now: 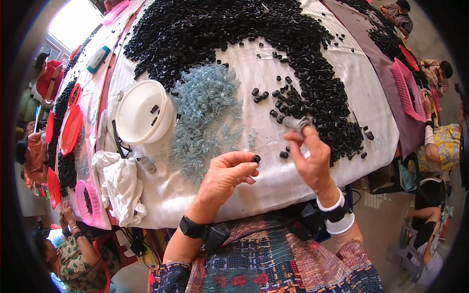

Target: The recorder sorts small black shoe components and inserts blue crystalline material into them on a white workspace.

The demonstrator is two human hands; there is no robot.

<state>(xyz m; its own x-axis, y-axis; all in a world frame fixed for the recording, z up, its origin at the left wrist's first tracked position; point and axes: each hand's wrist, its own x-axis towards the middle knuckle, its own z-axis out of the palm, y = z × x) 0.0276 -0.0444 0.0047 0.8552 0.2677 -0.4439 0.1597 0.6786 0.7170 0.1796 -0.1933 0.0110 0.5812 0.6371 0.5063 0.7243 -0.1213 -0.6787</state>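
Observation:
My left hand (222,176) is closed in a pinch, thumb and forefinger holding a small black plastic barrel (256,158) above the near part of the cloth. My right hand (312,156) is to the right, over the edge of the black parts. Its fingers are smeared by motion, and a grey blurred shape (295,123) shows at the fingertips; I cannot make out what it is. Loose black barrels (288,100) lie just beyond that hand. Left of centre spreads a heap of small, pale blue-grey springs (202,112).
A big mound of black parts (220,24) curves round the far side. On the left stand a white bowl (163,124) with a few black pieces inside and a crumpled white cloth (119,193). Pink baskets (409,93) and red trays (72,129) are at the sides, where other people sit.

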